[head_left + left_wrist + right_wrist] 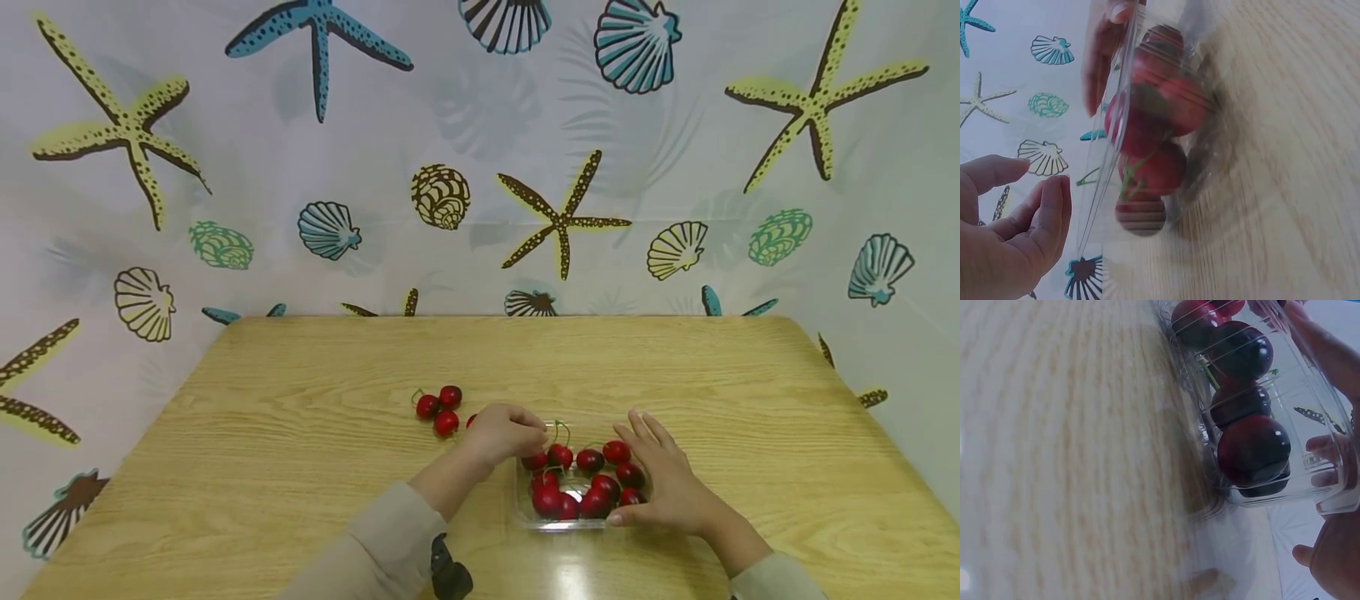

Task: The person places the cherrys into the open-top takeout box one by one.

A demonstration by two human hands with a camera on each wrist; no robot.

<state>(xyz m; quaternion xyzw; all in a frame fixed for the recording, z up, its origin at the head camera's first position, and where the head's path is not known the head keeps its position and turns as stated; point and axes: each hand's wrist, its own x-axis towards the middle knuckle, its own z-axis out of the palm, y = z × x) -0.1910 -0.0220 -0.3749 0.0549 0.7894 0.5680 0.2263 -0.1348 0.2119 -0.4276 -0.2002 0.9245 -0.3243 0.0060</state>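
Observation:
A clear plastic box sits on the table, holding several dark red cherries, some with green stems. My left hand hovers over the box's back left corner. In the left wrist view its thumb and loosely bent fingers are apart, with nothing between them. My right hand lies along the box's right end, thumb against the front right corner and straight fingers spread towards the back. The right wrist view shows the box beside the right hand's fingers, with cherries inside.
Left of the box, loose cherries lie in a small group on the wooden table. Another loose cherry is partly hidden behind my left hand. A curtain printed with shells and starfish hangs behind the table.

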